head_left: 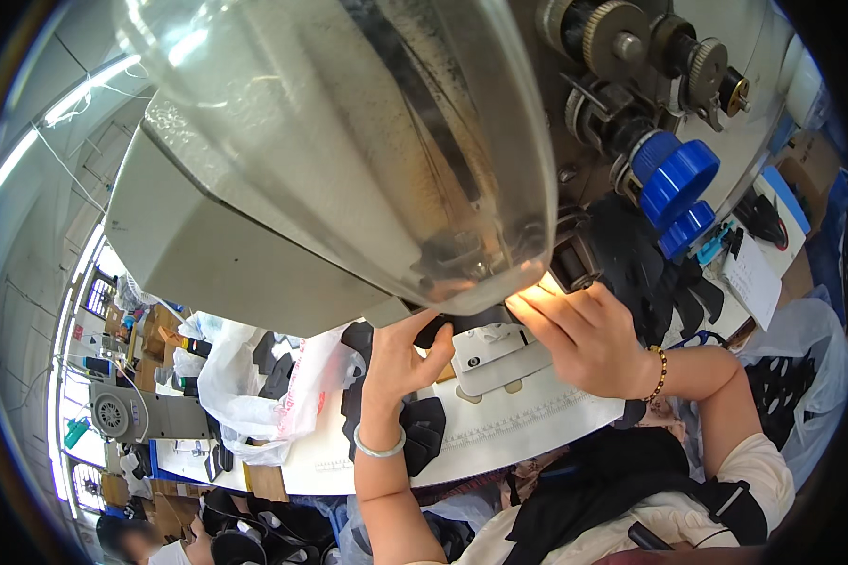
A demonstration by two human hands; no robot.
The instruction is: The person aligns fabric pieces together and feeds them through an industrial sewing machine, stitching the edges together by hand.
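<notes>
A sewing machine (245,235) with a clear plastic guard (443,141) fills the upper middle, its lamp lighting the spot by the needle area. Under its head, my left hand (400,363) closes on a small black fabric piece (432,330) that shows above the thumb; the other fingertips are hidden by the machine. Across the metal plate (499,358), my right hand (589,344) has its fingers bent and pressed together in the lamplight. What those fingertips hold, if anything, cannot be made out.
Black cut pieces (424,433) lie left of the plate, and more black pieces (641,273) are heaped at right. A white plastic bag (254,386) with black pieces stands at left. Blue knobs (678,179) jut out above my right hand. Another person (151,541) sits far lower left.
</notes>
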